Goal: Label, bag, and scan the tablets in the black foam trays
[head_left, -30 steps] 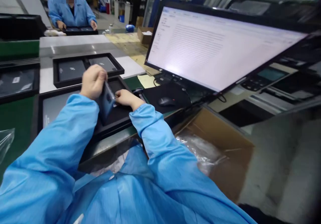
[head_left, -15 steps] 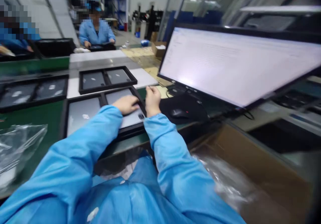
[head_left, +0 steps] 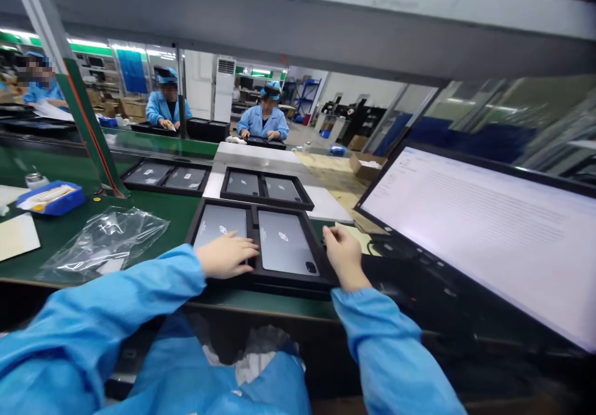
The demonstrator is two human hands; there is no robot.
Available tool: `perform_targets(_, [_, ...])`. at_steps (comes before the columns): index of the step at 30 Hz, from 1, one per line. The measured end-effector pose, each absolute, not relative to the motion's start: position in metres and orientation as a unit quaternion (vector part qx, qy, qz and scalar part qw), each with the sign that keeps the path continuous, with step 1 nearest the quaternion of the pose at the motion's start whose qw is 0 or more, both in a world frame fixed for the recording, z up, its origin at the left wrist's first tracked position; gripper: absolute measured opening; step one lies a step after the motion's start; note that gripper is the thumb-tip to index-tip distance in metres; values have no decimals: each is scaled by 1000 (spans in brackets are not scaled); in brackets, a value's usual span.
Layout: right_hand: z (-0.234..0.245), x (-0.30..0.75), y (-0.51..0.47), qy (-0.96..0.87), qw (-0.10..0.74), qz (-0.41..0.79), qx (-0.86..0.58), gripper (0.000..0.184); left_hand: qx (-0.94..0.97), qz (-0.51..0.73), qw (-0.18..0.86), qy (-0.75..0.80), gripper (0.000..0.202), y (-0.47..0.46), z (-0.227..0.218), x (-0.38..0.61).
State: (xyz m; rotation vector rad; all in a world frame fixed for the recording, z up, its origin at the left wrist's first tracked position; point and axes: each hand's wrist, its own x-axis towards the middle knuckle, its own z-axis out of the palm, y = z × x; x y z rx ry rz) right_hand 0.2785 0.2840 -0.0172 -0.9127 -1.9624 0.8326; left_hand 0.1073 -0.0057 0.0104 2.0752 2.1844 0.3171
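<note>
A black tray (head_left: 255, 209) in front of me holds two grey tablets side by side, backs up. My left hand (head_left: 226, 255) lies over the lower part of the left tablet (head_left: 212, 219), fingers stretched out towards the tray's divider. The right tablet (head_left: 285, 241) shows fully, with a dark camera patch at its lower right corner. Just off the tray's right side is my right hand (head_left: 343, 255), its fingers curled together; whether anything is pinched in them is hidden. Behind stands a second black tray (head_left: 305, 199) with two more tablets.
To the left are another tablet tray (head_left: 205, 182), a clear plastic bag (head_left: 112, 232) and a blue box (head_left: 69, 203). A large monitor (head_left: 484, 216) stands at right. A green post (head_left: 93, 129) rises at left; co-workers sit across the bench.
My view has swung left and up. My left hand has moved from the right tablet to the left one. My right hand stays closed by the tray's right side.
</note>
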Motion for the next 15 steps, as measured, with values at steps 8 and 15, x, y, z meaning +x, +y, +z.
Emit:
perform_targets(8, [-52, 334, 278, -892, 164, 149, -394, 21, 176, 465, 148, 855, 83, -96, -28, 81])
perform_targets(15, [-48, 328, 279, -901, 167, 162, -366, 24, 179, 494, 113, 843, 71, -87, -27, 73])
